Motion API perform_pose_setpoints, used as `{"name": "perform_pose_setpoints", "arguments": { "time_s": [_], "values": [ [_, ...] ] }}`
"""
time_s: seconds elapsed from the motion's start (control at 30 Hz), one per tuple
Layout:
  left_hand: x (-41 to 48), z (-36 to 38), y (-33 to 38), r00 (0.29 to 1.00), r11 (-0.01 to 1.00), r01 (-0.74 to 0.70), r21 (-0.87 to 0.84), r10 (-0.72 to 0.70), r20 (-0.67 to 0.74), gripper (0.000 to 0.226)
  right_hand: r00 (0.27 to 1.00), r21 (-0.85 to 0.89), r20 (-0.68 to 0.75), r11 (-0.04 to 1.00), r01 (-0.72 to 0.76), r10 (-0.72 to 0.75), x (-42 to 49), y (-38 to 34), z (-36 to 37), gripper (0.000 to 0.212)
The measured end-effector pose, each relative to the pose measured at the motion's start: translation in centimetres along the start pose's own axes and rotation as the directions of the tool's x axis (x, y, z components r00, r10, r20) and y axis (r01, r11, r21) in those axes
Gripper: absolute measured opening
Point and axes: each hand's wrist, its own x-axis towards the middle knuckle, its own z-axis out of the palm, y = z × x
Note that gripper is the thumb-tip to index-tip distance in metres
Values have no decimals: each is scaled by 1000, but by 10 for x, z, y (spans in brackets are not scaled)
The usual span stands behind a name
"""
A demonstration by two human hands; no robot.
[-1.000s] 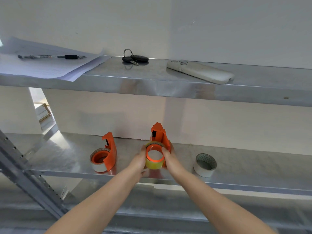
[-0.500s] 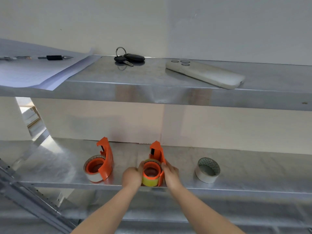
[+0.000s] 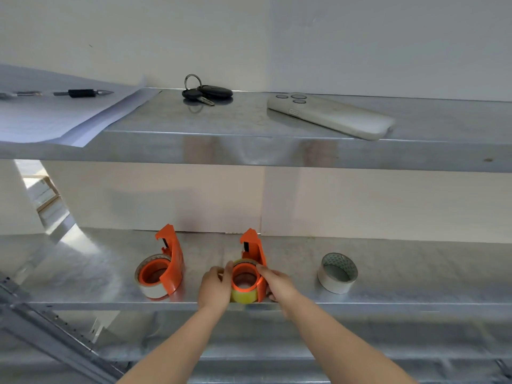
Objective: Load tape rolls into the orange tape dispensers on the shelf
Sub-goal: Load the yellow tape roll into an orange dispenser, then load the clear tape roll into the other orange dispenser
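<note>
Since a second ago, when both hands held the yellow-taped dispenser raised off the lower shelf (image 3: 83,273), that dispenser has come down and now stands near the shelf's front edge, which suggests this roll is seated and the pair is being set to rest.

Well to the left of the grip stands the other orange dispenser (image 3: 171,259), upright, already carrying a white tape roll (image 3: 151,284) on its hub; it has not shifted and looks finished.

Next comes the left hand (image 3: 214,286), its fingers curled against the left side of the yellow tape roll (image 3: 243,296), so its grip is a narrow, closed one on that roll. Between the two hands sits the second orange dispenser (image 3: 253,250), upright with its tall end pointing away from the person and the yellow roll around its orange hub. The right hand (image 3: 277,282) presses on the roll's upper right edge and the dispenser's side; its grip is likewise closed on them, though how firmly I cannot tell.

Well to the right of the grip, a loose silver tape roll (image 3: 337,273) lies apart on the same shelf, with no empty dispenser in view to take it.

Judging by this, both dispensers are loaded and letting go is likely next.
</note>
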Motion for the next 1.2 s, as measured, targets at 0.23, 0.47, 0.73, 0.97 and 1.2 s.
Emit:
{"name": "perform_pose_setpoints", "arguments": {
  "time_s": [0.23, 0.47, 0.73, 0.97, 1.2],
  "values": [
    [-18, -9, -16, 968, 976, -215, -26, 217, 123, 78, 1000, -41, -12, 999, 1, -2, -5, -2, 0, 68],
    [-24, -8, -7, 954, 958, -278, 64, 268, 130, 84, 999, 15, 0, 999, 37, -37, -15, -5, -1, 72],
    [-22, -11, 5, 965, 970, -237, 50, 229, 129, 76, 998, -16, 33, 999, 51, -50, -11, -4, -2, 52],
    [-25, -16, 14, 961, 968, -229, 101, 208, 184, 102, 988, -66, -125, 995, 79, -87, -13, -16, 2, 77],
    [-30, 6, 76, 768, 810, -583, 65, 522, 372, 133, 668, -473, -547, 845, 250, -504, -29, -26, -116, 78]
  ]
}}
